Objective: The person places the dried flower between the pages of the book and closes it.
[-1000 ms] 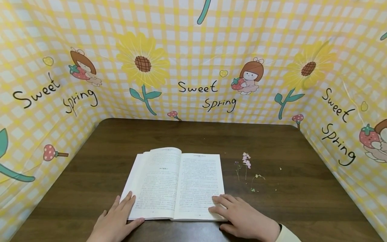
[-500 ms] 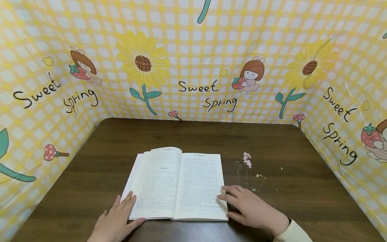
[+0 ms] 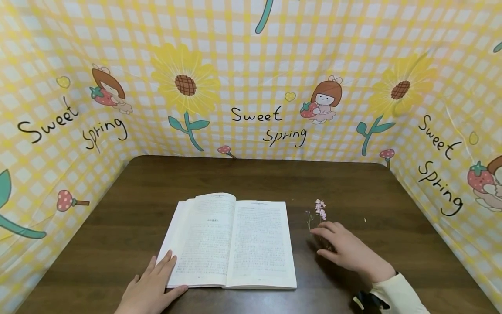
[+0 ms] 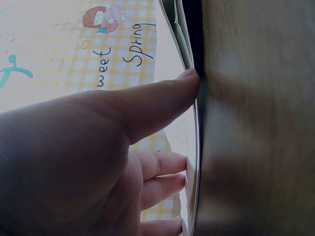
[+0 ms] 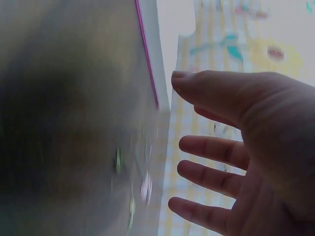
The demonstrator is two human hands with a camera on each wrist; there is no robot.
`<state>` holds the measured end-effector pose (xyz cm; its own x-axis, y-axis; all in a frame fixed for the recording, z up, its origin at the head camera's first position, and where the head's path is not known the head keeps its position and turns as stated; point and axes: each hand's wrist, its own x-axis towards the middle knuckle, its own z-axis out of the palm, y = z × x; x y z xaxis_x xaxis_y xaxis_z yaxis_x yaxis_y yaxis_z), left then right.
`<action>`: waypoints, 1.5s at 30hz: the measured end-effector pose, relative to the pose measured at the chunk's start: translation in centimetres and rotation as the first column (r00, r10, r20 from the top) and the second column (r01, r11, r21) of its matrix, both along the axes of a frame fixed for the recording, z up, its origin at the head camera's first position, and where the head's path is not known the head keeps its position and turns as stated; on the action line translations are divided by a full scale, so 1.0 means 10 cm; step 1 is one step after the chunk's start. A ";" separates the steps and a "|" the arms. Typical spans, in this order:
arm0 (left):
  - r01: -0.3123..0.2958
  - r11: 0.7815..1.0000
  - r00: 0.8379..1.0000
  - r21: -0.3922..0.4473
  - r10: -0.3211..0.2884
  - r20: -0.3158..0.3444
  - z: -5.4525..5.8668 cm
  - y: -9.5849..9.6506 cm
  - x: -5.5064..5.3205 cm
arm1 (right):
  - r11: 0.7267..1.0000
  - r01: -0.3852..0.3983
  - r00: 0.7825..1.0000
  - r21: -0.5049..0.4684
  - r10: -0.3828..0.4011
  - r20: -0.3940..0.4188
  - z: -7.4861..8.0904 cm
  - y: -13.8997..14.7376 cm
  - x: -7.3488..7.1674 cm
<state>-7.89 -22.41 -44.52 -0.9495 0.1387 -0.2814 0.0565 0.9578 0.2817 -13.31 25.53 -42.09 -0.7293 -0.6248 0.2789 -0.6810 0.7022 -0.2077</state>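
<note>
An open book [image 3: 260, 244] with printed pages lies on the dark wooden table. My left hand [image 3: 147, 285] rests on its lower left corner; in the left wrist view the thumb and fingertips touch the page edge. To the right of the book, my right hand [image 3: 351, 250] hovers over the table with fingers spread and nothing held. Just beyond its fingertips lie a pink flower sprig [image 3: 320, 209] and a thin purple-tipped sprig [image 3: 309, 215]. The yellowish sprig is hidden beneath this hand in the head view. The right wrist view shows blurred sprigs below the fingers.
A yellow checked cloth [image 3: 255, 65] printed with sunflowers and "Sweet Spring" hangs along the back and both sides of the table [image 3: 188, 170]. A tiny pale fragment [image 3: 365, 220] lies on the wood at the right.
My right hand has left the book's right page and moved right and away from me, over the flower sprigs. The left hand has stayed on the book.
</note>
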 end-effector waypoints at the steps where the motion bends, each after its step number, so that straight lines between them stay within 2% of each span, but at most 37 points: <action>1: 0.000 1.000 1.000 0.000 0.000 -0.001 0.00 0.00 0.00 | 1.000 0.021 1.000 -0.005 -0.021 -0.004 0.00 0.07 -0.04; 4: 0.001 1.000 1.000 0.002 -0.001 -0.004 -0.01 0.00 0.00 | 0.996 0.090 0.996 -0.014 -0.091 -0.018 0.00 0.26 -0.14; 9: 0.001 1.000 1.000 0.004 -0.001 0.003 -0.01 0.00 -0.01 | 0.978 0.210 0.976 0.002 -0.210 0.048 0.00 0.48 -0.24; 22: 0.005 1.000 1.000 -0.010 -0.005 -0.014 0.00 -0.02 0.03 | 0.953 0.298 0.937 -0.058 -0.280 0.207 -0.15 0.53 -0.42; 29: -0.007 1.000 1.000 0.008 0.007 -0.002 0.03 0.01 0.03 | 0.918 0.394 0.883 -0.049 -0.363 0.296 -0.14 0.53 -0.47; 34: -0.009 1.000 1.000 0.005 0.009 -0.007 0.03 0.02 0.03 | 0.903 0.428 0.862 -0.039 -0.394 0.319 -0.10 0.51 -0.48; 39: -0.005 1.000 1.000 0.009 0.005 -0.002 0.03 0.02 0.04 | 0.904 0.426 0.858 -0.034 -0.392 0.332 -0.07 0.48 -0.46; 45: -0.001 1.000 1.000 0.019 0.001 -0.010 0.05 0.01 0.05 | 0.911 0.411 0.867 -0.013 -0.387 0.313 -0.08 0.45 -0.44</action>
